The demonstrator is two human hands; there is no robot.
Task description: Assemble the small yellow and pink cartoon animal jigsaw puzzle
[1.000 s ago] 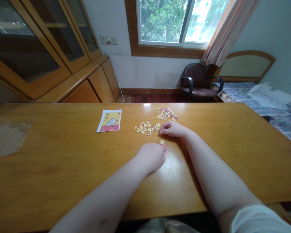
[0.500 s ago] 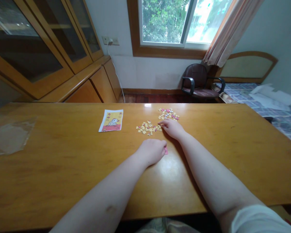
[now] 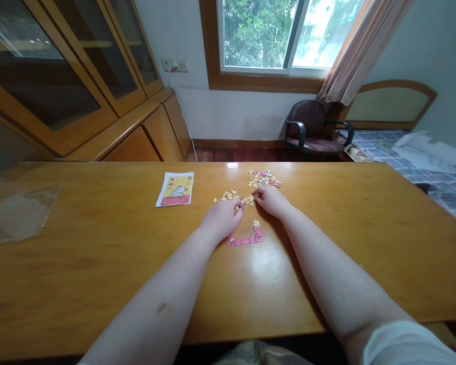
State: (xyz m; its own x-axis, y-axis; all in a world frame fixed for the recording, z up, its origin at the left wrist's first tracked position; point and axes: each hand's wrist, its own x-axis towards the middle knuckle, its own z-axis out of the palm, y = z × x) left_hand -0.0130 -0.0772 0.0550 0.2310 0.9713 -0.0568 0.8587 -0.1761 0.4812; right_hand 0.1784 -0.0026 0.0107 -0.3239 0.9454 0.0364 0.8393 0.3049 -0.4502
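Note:
My left hand (image 3: 222, 219) rests knuckles-up on the wooden table (image 3: 99, 263), its curled fingertips reaching into the nearer pile of loose yellow and pink puzzle pieces (image 3: 231, 197). My right hand (image 3: 270, 199) lies just right of that pile, fingers curled down onto its edge pieces. Whether either hand pinches a piece is hidden. A joined L-shaped pink strip of puzzle (image 3: 247, 236) lies uncovered between my wrists. A second pile of pieces (image 3: 264, 178) sits farther back.
A yellow and red picture card (image 3: 175, 189) lies left of the piles. A clear plastic bag (image 3: 17, 215) lies at the table's left end. Beyond the table stand glass-door cabinets (image 3: 61, 76), a brown armchair (image 3: 311, 129) and a bed (image 3: 421, 162).
My left hand has moved forward off the joined pink strip to the nearer pile, uncovering the strip. My right hand has shifted slightly forward along the pile's right edge.

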